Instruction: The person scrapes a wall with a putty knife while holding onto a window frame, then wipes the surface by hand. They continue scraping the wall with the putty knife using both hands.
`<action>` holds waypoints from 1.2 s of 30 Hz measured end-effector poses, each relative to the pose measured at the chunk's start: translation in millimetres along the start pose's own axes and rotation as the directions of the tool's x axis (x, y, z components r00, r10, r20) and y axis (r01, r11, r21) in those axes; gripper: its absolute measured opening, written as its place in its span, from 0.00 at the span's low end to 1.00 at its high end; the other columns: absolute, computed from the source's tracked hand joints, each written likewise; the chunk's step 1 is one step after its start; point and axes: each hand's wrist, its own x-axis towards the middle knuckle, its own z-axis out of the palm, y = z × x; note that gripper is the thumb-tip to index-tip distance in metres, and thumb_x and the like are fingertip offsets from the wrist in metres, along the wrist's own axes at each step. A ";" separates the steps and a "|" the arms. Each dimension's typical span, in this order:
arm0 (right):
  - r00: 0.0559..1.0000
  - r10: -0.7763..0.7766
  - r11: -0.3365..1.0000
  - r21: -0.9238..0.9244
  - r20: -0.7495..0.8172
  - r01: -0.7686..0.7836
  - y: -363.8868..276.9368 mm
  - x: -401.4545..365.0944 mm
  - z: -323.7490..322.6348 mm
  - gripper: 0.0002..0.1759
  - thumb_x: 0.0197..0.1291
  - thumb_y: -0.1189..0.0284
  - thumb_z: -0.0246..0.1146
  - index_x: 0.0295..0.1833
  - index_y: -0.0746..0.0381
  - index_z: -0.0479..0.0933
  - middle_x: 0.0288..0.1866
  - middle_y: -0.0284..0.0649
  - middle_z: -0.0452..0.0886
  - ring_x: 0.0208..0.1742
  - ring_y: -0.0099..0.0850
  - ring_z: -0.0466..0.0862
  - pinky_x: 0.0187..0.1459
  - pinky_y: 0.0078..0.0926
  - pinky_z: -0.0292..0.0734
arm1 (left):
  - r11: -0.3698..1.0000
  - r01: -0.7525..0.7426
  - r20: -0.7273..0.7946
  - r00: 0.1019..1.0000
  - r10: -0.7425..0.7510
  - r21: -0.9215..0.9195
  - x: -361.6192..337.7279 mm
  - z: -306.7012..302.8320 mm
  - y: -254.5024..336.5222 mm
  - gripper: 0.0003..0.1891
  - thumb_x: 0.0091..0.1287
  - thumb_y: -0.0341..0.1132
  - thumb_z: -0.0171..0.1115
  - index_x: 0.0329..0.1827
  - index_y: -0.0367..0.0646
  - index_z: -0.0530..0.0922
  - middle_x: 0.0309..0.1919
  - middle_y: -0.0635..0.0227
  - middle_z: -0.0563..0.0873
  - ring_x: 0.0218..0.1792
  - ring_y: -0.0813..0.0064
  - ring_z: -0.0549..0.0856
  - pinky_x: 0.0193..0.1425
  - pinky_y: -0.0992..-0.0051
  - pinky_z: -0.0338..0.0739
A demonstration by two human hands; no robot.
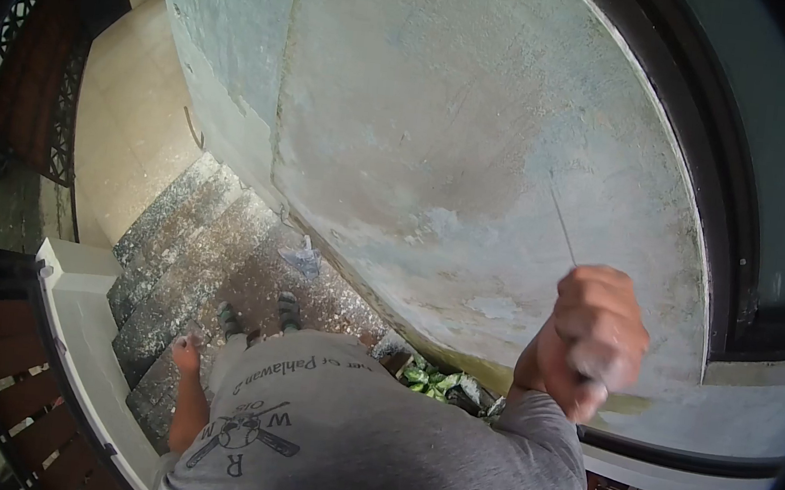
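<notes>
My right hand (598, 338) is closed in a fist around the handle of a scraper (562, 223), close to the wall. Its thin blade, seen almost edge-on, reaches up to the patchy grey-blue wall (415, 123), the tip right at the surface. The rounded handle end is smeared by motion. Down by my left side, over the steps, my left hand (185, 354) is closed, with a small pale shape at its fingers that I cannot make out. Paint on the wall is worn and flaking, with bare grey patches near the scraper.
Pale flakes cover the dark steps (219, 256) around my feet. A pale trowel-like thing (301, 258) lies at the wall's foot. Green leaves (440, 381) are heaped beside me. A white ledge (84, 308) bounds the left; a dark window frame (708, 154) borders the wall right.
</notes>
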 end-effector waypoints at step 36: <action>0.929 -0.268 0.958 0.036 -0.255 0.286 9.4 -45.2 -44.7 0.21 0.70 0.66 0.66 0.23 0.56 0.72 0.19 0.33 0.75 0.14 0.26 0.70 0.16 0.28 0.67 | 0.988 0.071 0.113 0.992 -0.056 -0.135 10.3 -25.2 76.1 0.21 0.79 0.45 0.60 0.39 0.33 0.85 0.29 0.62 0.89 0.29 0.71 0.90 0.32 0.73 0.81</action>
